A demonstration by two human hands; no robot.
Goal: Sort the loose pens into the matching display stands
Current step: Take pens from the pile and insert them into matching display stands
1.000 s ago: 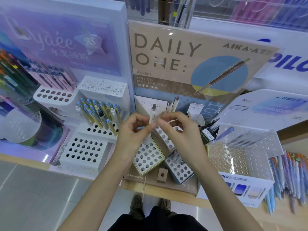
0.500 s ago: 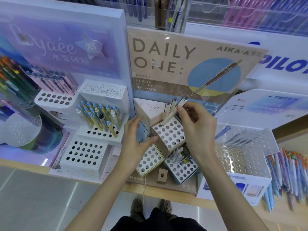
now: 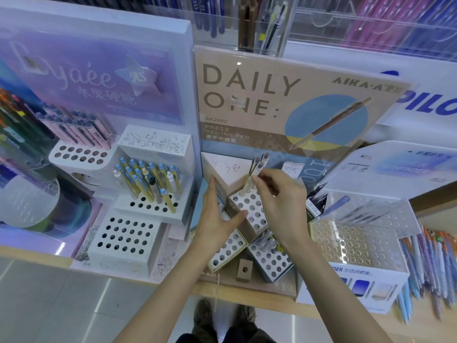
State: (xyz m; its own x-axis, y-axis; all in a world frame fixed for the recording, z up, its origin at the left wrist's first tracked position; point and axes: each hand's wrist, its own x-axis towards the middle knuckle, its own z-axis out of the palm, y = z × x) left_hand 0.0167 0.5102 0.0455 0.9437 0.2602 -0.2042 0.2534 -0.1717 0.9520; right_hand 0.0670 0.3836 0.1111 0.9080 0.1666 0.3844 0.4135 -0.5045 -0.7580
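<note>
My right hand point(image 3: 279, 206) pinches a cream pen point(image 3: 249, 183) whose tip stands in a hole at the back of the brown perforated block point(image 3: 252, 214) of the DAILY ONE stand point(image 3: 272, 100). Two or three grey-capped pens point(image 3: 259, 162) stand just behind it. My left hand point(image 3: 215, 214) rests flat, fingers straight, against the block's left side, with the thumb on its front corner. A yellow-rimmed block point(image 3: 227, 251) and a blue block point(image 3: 272, 261) sit lower down, the blue one holding several pale pens.
To the left, a white tiered stand point(image 3: 128, 236) carries yellow-and-blue pens point(image 3: 148, 179) and pink pens point(image 3: 76, 129). A clear perforated tray point(image 3: 353, 246) sits to the right, with loose coloured pens point(image 3: 425, 263) lying beyond it. The wooden shelf edge point(image 3: 272, 300) runs along the front.
My right hand carried the cream pen from in front of me up to the back of the brown block. My left hand let go of it and moved onto the block's left side.
</note>
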